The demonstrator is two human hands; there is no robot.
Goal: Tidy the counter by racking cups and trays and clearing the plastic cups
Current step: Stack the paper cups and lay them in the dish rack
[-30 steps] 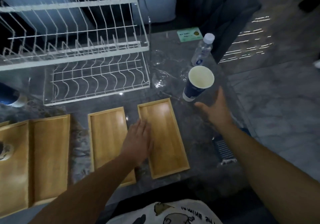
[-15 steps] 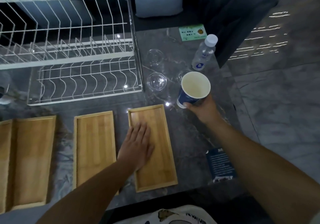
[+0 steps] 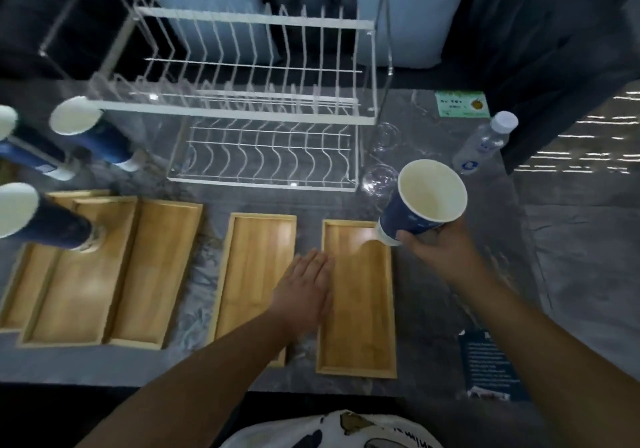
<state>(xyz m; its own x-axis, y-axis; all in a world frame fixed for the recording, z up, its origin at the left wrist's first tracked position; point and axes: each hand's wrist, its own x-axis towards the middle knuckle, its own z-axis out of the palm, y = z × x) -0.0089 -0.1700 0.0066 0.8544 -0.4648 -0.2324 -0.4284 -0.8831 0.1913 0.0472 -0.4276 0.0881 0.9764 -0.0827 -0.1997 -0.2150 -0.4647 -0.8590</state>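
Note:
My right hand [image 3: 438, 251] grips a blue paper cup [image 3: 420, 201] by its base, tilted above the far right corner of the rightmost wooden tray [image 3: 360, 312]. My left hand [image 3: 304, 291] lies flat, fingers together, across the gap between that tray and the tray beside it [image 3: 252, 264]. A white wire dish rack [image 3: 263, 108] stands behind the trays. Two clear plastic cups [image 3: 379, 179] sit just right of the rack. More blue paper cups [image 3: 86, 128] stand at the far left, one [image 3: 41, 219] on a stack of overlapping trays [image 3: 104, 267].
A water bottle [image 3: 485, 142] stands at the back right beside a green card [image 3: 462, 103]. A dark blue leaflet [image 3: 491, 364] lies at the counter's front right corner. The counter ends at the right, with grey floor beyond.
My right hand closed on the blue cup and lifted it leftward over the rightmost tray. My left hand slid toward that tray's left edge. The view shifted, revealing cups at the left.

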